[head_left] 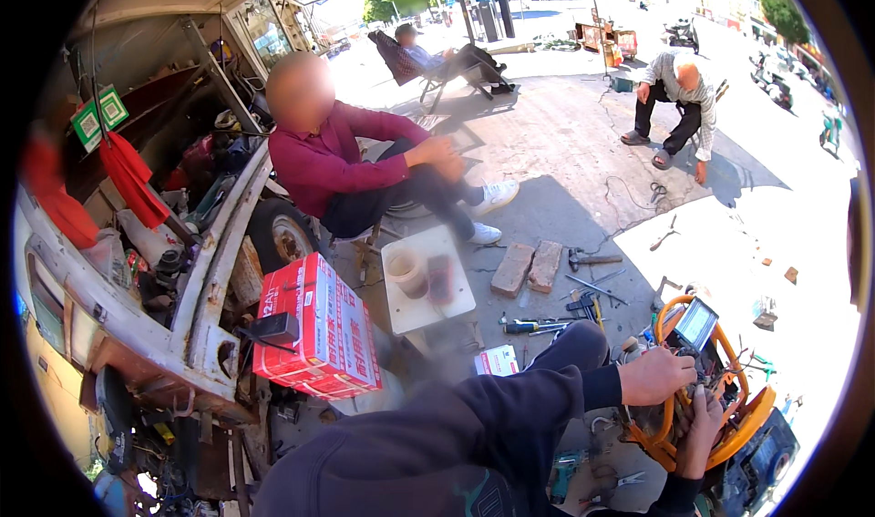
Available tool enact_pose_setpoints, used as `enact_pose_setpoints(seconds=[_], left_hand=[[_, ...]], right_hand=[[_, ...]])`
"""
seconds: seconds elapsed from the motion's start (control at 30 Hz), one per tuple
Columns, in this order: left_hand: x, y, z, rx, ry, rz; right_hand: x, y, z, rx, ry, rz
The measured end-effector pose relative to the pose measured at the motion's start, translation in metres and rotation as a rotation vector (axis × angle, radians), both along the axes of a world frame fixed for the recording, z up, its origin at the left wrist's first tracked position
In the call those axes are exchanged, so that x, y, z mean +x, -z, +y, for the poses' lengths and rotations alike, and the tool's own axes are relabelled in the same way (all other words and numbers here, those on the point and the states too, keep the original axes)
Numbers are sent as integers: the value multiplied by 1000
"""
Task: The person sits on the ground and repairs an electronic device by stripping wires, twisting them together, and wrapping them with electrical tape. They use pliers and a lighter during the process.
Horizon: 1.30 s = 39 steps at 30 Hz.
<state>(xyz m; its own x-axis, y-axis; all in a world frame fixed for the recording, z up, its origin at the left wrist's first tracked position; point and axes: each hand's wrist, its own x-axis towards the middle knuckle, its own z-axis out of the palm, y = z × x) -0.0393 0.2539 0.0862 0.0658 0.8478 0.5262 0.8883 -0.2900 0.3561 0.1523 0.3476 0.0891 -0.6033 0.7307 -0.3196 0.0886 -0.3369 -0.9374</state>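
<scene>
At the lower right, both of my hands work inside a machine with an orange tubular frame [756,426]. Wires and dark parts fill its middle, and a small grey rectangular panel [696,322] leans at its far side. My left hand [654,377] reaches in from the left with curled fingers, closed at the wires. Just nearer to me, my right hand [698,430] is closed too, thumb and fingers pinched together, pointing up toward the left fingertips. What either hand grips is too small to make out. A dark opened case [756,462] lies against the frame's near right side.
Left of the machine lie a screwdriver [521,327], a hammer [594,258], two bricks [529,267] and a teal power tool [565,473]. A white stool [408,306] bears a cup. Beside a red carton [319,330] sits a person [351,157]; two others sit farther off.
</scene>
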Motion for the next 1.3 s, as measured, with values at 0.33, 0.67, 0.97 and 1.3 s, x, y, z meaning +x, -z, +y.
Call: enact_pose_setpoints(seconds=[0.33,0.67,0.97,1.3], left_hand=[[-4,-23,0,-183,-5,-20],[-26,-41,3,-397,132,-31],[-5,-19,-7,-201,79,-16],[3,-9,5,2,-89,-244]], right_hand=[[-5,2,-4,1616,-9,-148],[-5,-2,-5,1771,-155,-296],[-2,9,-22,923,-76,-209],[-14,-8,2,277,39,258]])
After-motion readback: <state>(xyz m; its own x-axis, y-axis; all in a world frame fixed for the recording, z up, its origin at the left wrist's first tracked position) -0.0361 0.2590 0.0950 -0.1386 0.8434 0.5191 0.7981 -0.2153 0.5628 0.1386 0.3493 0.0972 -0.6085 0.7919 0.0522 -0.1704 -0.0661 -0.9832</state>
